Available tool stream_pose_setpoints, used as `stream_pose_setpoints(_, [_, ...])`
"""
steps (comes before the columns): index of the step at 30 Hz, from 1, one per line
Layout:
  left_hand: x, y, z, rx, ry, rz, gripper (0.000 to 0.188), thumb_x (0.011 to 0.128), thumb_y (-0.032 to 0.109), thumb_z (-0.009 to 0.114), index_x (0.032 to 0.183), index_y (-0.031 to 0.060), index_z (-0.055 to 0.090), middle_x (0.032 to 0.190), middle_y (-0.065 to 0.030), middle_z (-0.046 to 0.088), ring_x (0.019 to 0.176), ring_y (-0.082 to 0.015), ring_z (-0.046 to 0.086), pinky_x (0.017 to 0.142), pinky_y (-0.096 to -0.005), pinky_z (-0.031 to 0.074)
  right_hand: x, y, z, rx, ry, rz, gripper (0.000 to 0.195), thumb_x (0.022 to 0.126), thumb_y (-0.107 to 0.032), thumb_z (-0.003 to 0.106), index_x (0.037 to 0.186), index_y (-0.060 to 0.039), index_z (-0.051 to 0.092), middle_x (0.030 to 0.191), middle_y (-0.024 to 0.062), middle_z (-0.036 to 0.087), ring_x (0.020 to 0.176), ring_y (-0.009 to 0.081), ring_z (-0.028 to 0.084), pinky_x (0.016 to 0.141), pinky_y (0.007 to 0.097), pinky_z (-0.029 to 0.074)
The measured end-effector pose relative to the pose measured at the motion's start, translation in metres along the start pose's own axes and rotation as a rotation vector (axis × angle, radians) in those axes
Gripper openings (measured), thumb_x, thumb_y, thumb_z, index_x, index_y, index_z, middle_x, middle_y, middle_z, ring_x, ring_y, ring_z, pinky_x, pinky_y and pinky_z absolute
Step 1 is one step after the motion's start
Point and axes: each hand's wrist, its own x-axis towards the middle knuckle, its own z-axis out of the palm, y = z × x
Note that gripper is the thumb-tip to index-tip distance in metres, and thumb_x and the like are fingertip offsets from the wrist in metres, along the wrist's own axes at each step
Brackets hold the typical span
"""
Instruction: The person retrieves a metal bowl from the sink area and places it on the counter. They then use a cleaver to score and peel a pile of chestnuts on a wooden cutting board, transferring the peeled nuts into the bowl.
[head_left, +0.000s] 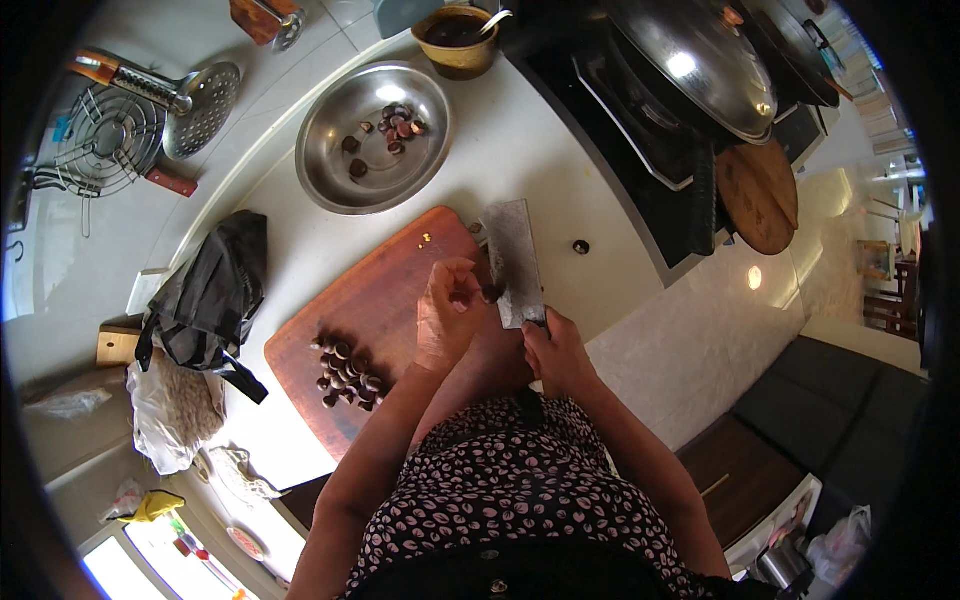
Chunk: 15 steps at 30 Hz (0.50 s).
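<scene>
My left hand (442, 326), over the wooden cutting board (375, 289), pinches a reddish-brown chestnut (460, 301) in its curled fingers. My right hand (559, 349) grips a cleaver (514, 251) by its handle, with the broad blade pointing away from me over the board's right edge. A dark piece (491, 293), perhaps a chestnut or its shell, shows between the left fingertips and the blade; whether it is held is unclear. Several dark chestnuts (349, 375) lie heaped on the board's left part. Small yellow crumbs (426, 240) sit near its far edge.
Beyond the board stands a steel basin (322, 169) with several chestnuts (397, 124) inside. A brown bowl (457, 60) of dark liquid holds a spoon. One chestnut (580, 247) lies on the counter, right. A lidded wok (675, 82) occupies the stove; a black bag (214, 292) is left.
</scene>
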Motion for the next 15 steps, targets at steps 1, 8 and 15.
stream_pose_setpoints(1, [0.001,0.007,-0.002,0.038,-0.023,-0.020,0.040,0.075,-0.006,0.065,0.113,0.0059,0.059,0.103,-0.0111,0.060,0.089,-0.0275,0.063,0.073,-0.0351,0.055,-0.001,0.002,0.001,-0.055,0.024,-0.024,0.022,0.099,-0.021,0.056,0.091,-0.0013,0.050,0.063,0.0043,0.055,0.050,0.0107,0.050,0.046,0.0308,0.043])
stream_pose_setpoints(8, [-0.010,0.006,0.000,0.454,-0.057,0.496,0.043,0.075,-0.007,0.063,0.116,0.0025,0.059,0.114,-0.0154,0.057,0.099,-0.0281,0.062,0.080,-0.0341,0.055,0.011,0.024,0.007,-0.369,0.120,-0.290,0.021,0.100,-0.019,0.055,0.093,-0.0005,0.049,0.060,0.0043,0.054,0.048,0.0115,0.051,0.044,0.0302,0.044])
stream_pose_setpoints(15, [-0.010,0.002,-0.013,-0.166,-0.119,-0.114,0.034,0.081,-0.003,0.073,0.113,0.0026,0.064,0.104,-0.0051,0.067,0.092,-0.0150,0.064,0.082,-0.0291,0.053,0.012,0.027,0.003,-0.452,0.105,-0.304,0.019,0.101,-0.017,0.055,0.095,0.0010,0.050,0.059,0.0049,0.054,0.047,0.0113,0.051,0.044,0.0302,0.044])
